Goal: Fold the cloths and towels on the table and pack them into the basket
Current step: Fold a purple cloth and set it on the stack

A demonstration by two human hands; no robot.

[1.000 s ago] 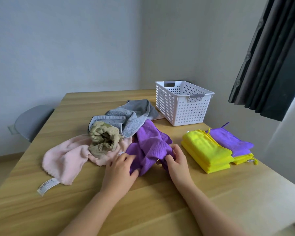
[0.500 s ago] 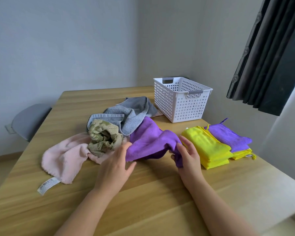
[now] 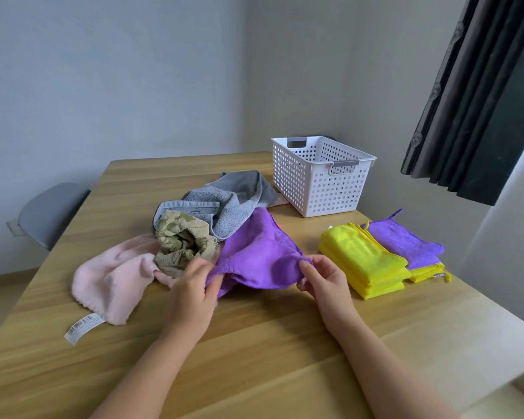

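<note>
A loose purple cloth (image 3: 256,252) lies spread at the table's middle. My left hand (image 3: 194,293) pinches its near left corner and my right hand (image 3: 322,281) pinches its near right edge. Behind it a heap holds an olive patterned towel (image 3: 182,243), a grey towel (image 3: 233,204) and a pink towel (image 3: 115,276) with a white label. To the right sit folded yellow cloths (image 3: 363,261) and a folded purple cloth (image 3: 406,241) on another yellow one. The white perforated basket (image 3: 321,176) stands at the back right; I see nothing inside it.
The wooden table (image 3: 254,343) ends close on the right, near the folded stacks. A grey chair (image 3: 49,213) stands at the far left side. Dark curtains (image 3: 478,101) hang at the upper right.
Both hands have pulled the bunched purple cloth apart and spread it wider; my right hand moved right along its edge while my left took hold of the left corner.
</note>
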